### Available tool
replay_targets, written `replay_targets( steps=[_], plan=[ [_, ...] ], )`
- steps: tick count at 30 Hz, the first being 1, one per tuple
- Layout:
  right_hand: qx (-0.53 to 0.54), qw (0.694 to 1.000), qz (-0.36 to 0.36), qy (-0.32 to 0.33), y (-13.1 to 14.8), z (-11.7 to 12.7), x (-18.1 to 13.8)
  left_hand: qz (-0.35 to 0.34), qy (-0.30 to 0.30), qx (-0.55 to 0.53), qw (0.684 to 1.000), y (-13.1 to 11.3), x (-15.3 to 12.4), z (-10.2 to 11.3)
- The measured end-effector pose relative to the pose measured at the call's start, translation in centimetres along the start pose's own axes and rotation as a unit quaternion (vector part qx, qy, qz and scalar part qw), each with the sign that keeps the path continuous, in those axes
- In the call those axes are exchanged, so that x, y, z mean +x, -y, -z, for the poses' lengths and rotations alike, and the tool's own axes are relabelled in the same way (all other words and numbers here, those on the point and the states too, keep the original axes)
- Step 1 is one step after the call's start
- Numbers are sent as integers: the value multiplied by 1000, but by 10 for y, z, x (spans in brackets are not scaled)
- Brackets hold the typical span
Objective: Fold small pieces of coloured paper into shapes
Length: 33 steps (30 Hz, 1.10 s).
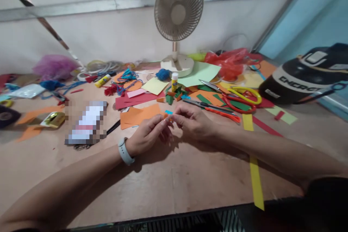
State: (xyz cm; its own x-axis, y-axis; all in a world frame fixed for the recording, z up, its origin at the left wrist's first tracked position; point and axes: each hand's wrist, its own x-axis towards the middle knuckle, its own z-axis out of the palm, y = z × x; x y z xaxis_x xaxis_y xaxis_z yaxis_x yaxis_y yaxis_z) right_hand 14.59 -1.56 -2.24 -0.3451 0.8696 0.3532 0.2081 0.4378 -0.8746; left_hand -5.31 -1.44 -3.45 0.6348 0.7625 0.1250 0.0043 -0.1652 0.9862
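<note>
My left hand (150, 132) and my right hand (191, 120) meet over the middle of the table, fingertips pinched together. Between them is a small orange piece of paper (165, 115), mostly covered by the fingers. Just behind the fingertips shows a bit of blue paper (169, 112). An orange paper sheet (140, 115) lies flat beside my left hand. Past my right hand are a utility knife (210, 108) and scissors with red and yellow handles (239, 98). A glue stick (174, 81) stands upright beyond a pile of green and orange paper scraps (172, 96).
A desk fan (178, 11) stands at the back. A large black bottle (301, 76) leans at the right, and a blurred-out phone-like object (87, 123) lies left. A yellow paper strip (255, 177) passes under my right forearm and overhangs the front edge.
</note>
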Motion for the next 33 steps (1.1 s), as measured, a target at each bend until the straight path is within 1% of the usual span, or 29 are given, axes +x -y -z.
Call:
replay_targets(
  steps=[4,6,9,11,12,15,18,21,23,25,26,28,30,31,33],
  plan=[
    [12,1000,16,16,6,3,1,5,-5,-15,1000,0,-1,0],
    [10,1000,9,28,6,4,1,15,8,-19,1000,-1,-2,2],
    [46,995,-30,86,6,3,-2,16,27,-2,999,-2,-4,5],
    [98,985,-65,125,6,1,-5,-4,33,25,999,-3,-5,6],
    [119,981,-79,132,7,-1,-6,-15,33,38,999,-3,-5,6],
    [133,981,-94,105,7,-4,-8,-25,19,49,998,-4,-5,4],
    [127,984,-86,89,8,-5,-6,-25,-5,62,998,-5,-5,3],
    [113,987,-75,88,7,-3,-5,-47,-21,112,992,-6,-5,2],
    [102,988,-64,92,7,-2,-5,-68,-20,147,987,-8,-5,2],
    [98,989,-51,101,7,0,-4,-80,-18,156,984,-11,-5,2],
    [95,990,-40,102,8,1,-4,-77,-17,142,987,-13,-5,2],
    [75,993,-9,92,9,3,-3,-47,-9,85,995,-15,-4,4],
    [47,996,31,74,11,6,-2,11,29,0,1000,-18,-2,6],
    [33,996,56,64,11,7,-1,49,59,-50,996,-18,0,7],
    [15,992,109,61,8,9,2,125,124,-155,972,-18,3,8]
  ],
)
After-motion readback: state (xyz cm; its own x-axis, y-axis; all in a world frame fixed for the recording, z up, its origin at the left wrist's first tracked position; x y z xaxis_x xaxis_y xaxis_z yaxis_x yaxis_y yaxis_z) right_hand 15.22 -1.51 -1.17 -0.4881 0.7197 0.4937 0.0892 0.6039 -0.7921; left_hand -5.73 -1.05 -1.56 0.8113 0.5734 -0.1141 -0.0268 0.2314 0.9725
